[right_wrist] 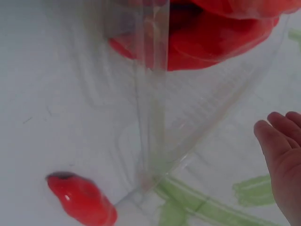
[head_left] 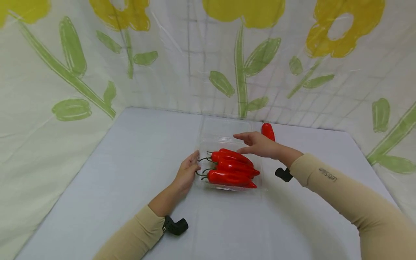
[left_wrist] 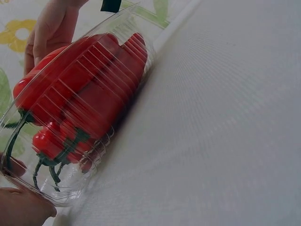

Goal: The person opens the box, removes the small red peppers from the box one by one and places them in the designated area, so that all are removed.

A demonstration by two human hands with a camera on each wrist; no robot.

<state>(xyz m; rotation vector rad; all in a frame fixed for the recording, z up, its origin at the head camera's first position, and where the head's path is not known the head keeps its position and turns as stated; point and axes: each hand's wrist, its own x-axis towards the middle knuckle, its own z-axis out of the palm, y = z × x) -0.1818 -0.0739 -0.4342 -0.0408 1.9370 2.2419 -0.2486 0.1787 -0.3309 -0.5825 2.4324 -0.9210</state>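
Note:
Several red peppers with green stems lie side by side in a clear plastic box, its clear lid folded back behind. My left hand grips the box's left wall, thumb on the near side; in the left wrist view part of that hand shows at the box's end. Over the back right of the box my right hand hovers, fingers extended, holding nothing. One more red pepper lies outside, behind my right hand; the right wrist view shows it beside the box.
A pale cloth covers the table. Behind it hangs a white sheet with yellow flowers and green leaves. A black wrist mount sits at the left sleeve, another at the right.

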